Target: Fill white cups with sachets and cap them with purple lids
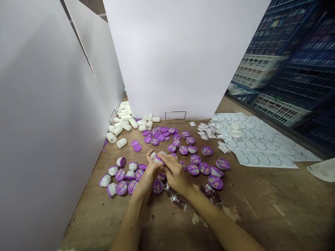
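Near the middle of the wooden table, my left hand [149, 171] is closed round a small white cup with a purple lid [158, 159]. From the right, my right hand [176, 171] presses its fingers on the same cup's lid. Purple-lidded cups lie on both sides of my hands, some upright and some tipped, such as a lidded cup [121, 187] at the left and another lidded cup [215, 181] at the right. Loose purple lids [137, 148] lie behind my hands. Clear and dark plastic packets [178, 200] rest beside my right wrist.
White empty cups [125, 125] are heaped at the back left. Small white sachets [206, 130] lie at the back right, beside sheets with oval outlines [253, 139]. White panels [178, 59] stand behind and left of the table [261, 205]. Stacked crates [300, 69] stand at the right.
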The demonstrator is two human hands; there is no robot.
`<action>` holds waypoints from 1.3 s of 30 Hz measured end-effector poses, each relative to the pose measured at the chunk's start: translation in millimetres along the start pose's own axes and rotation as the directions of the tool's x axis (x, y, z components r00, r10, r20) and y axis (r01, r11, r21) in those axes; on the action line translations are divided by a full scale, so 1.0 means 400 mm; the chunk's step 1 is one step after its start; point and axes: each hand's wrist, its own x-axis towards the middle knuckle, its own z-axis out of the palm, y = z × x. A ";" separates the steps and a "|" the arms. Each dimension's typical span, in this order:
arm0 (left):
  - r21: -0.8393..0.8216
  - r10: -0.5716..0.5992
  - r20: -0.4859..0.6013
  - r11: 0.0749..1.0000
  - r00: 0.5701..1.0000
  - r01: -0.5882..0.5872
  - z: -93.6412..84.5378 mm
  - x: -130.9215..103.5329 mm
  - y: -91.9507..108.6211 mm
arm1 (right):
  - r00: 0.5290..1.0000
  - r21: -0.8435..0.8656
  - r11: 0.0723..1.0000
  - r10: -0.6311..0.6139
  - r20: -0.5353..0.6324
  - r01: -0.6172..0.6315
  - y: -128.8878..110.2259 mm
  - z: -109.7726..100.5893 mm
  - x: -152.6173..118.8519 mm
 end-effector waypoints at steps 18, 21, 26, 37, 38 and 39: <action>0.473 0.529 -0.042 0.758 0.847 -0.450 0.046 -0.043 -0.010 | 0.952 0.110 0.974 0.217 -0.216 -0.197 -0.069 0.012 0.018; 0.432 0.504 -0.081 0.795 0.860 -0.425 0.036 -0.034 -0.014 | 0.962 0.083 0.984 0.174 -0.212 -0.160 -0.063 0.015 0.024; 0.205 0.383 -0.157 0.914 0.910 -0.350 0.006 -0.011 -0.030 | 0.976 0.097 0.979 0.189 -0.108 -0.179 -0.050 0.028 0.032; 0.005 0.319 -0.175 0.946 0.931 -0.323 -0.025 0.002 -0.029 | 0.962 0.245 0.931 0.269 0.040 -0.271 -0.049 0.019 0.062; 0.007 0.314 -0.183 0.948 0.932 -0.318 -0.028 0.000 -0.025 | 0.957 0.289 0.913 0.274 0.091 -0.288 -0.050 0.011 0.067; 0.026 0.317 -0.188 0.948 0.930 -0.318 -0.031 -0.002 -0.021 | 0.953 0.324 0.897 0.270 0.136 -0.300 -0.051 0.003 0.072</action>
